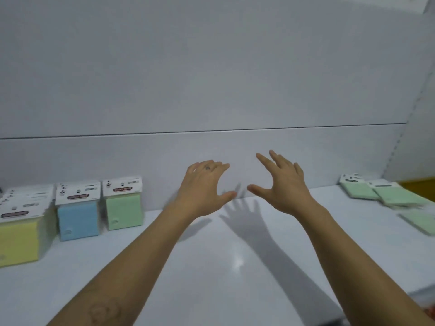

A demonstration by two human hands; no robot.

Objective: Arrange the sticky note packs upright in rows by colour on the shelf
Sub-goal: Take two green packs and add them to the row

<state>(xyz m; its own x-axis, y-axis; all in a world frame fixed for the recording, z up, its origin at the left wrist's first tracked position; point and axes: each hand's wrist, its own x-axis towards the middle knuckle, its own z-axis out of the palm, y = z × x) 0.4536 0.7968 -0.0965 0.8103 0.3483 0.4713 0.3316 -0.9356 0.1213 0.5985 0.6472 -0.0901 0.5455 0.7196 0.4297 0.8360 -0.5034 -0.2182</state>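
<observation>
Upright sticky note packs stand in rows at the left of the white shelf [211, 267]: a yellow row [20, 241] nearest the edge, a blue row [78, 221] beside it, and a green pack [124, 211] to their right. Several green packs [397, 196] lie flat at the far right. My left hand [203, 188] and my right hand [282, 184] hover above the middle of the shelf, both empty with fingers spread, apart from every pack.
The shelf's pale back panel [211, 90] rises behind the hands. A perforated upright [400, 137] bounds the right side, with a yellow surface [421, 184] beyond it. The shelf's front edge shows at the lower right.
</observation>
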